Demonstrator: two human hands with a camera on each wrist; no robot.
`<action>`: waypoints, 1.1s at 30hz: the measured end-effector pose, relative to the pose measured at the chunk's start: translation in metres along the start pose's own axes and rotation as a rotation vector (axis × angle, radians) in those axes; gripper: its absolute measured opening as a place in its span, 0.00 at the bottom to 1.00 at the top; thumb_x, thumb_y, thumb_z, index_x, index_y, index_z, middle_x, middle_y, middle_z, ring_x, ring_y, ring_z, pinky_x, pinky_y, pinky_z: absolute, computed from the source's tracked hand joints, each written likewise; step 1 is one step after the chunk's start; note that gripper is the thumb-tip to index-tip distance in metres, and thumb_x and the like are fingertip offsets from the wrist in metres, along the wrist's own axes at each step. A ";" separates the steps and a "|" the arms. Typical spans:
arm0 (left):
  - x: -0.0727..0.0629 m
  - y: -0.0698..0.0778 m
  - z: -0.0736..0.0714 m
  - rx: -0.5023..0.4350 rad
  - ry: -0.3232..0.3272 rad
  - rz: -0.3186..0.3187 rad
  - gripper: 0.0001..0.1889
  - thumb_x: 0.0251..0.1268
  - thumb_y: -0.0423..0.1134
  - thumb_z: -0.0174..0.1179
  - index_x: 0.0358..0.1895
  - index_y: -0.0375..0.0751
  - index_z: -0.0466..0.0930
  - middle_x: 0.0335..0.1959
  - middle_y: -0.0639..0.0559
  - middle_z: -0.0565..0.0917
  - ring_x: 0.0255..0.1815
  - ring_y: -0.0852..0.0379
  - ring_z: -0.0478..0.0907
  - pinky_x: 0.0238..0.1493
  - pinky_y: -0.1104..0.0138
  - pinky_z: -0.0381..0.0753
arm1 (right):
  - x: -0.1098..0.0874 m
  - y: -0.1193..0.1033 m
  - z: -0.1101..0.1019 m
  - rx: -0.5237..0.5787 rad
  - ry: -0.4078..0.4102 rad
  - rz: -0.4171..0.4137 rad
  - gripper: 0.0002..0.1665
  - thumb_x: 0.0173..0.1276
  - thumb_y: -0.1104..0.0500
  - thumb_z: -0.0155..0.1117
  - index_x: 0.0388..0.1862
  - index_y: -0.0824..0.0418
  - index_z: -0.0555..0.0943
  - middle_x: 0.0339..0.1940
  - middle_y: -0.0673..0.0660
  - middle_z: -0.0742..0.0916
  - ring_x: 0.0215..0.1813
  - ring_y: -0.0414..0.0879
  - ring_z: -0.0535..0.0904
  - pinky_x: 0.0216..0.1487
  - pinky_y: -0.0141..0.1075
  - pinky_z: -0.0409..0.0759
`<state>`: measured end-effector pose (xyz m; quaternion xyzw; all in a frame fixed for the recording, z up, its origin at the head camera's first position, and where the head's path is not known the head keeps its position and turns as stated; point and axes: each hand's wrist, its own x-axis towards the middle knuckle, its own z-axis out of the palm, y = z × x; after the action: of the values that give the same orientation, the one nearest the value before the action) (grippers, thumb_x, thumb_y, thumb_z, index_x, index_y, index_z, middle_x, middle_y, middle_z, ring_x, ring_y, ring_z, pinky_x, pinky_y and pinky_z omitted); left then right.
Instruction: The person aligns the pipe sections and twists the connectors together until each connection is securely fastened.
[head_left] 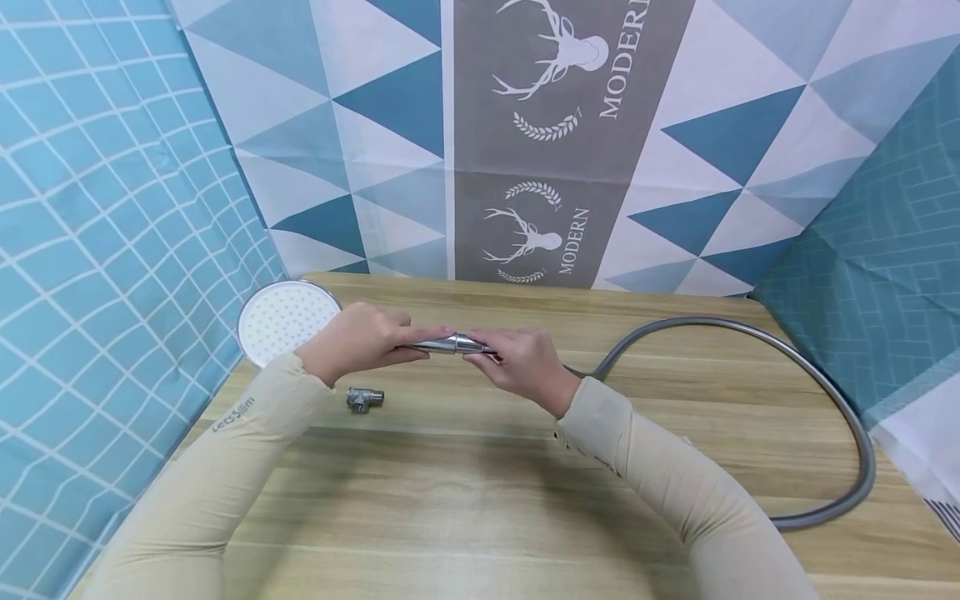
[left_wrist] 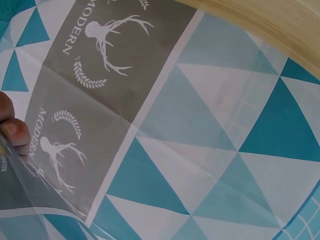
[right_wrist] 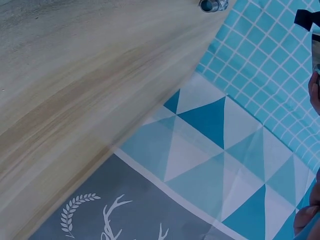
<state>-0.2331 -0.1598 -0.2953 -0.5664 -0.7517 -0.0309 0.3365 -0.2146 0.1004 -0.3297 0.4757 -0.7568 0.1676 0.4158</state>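
In the head view my left hand grips the chrome handle of a shower head, whose round white face with rows of nozzles points up toward the camera. At the handle's lower end, my right hand pinches the metal end fitting of a grey shower hose. Handle and fitting meet in line between the two hands. A small chrome angle valve lies on the wooden surface below the left hand. Only a few fingertips enter the left wrist view, and the joint is out of sight there.
The wood-grain tabletop spans the front. Behind it hangs a sheet with triangles and deer prints. Blue tile-patterned sheeting borders the left, teal sheeting the right. The hose loops widely across the right side.
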 end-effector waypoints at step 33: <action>-0.004 0.003 0.000 -0.024 0.061 0.001 0.19 0.75 0.54 0.41 0.57 0.54 0.76 0.14 0.54 0.66 0.09 0.59 0.56 0.10 0.66 0.59 | -0.001 0.003 0.003 0.106 -0.024 0.018 0.17 0.68 0.51 0.64 0.41 0.66 0.84 0.30 0.55 0.88 0.24 0.40 0.82 0.25 0.32 0.78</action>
<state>-0.2304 -0.1616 -0.2982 -0.5696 -0.7404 -0.0567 0.3524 -0.2180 0.1007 -0.3317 0.4921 -0.7560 0.2054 0.3795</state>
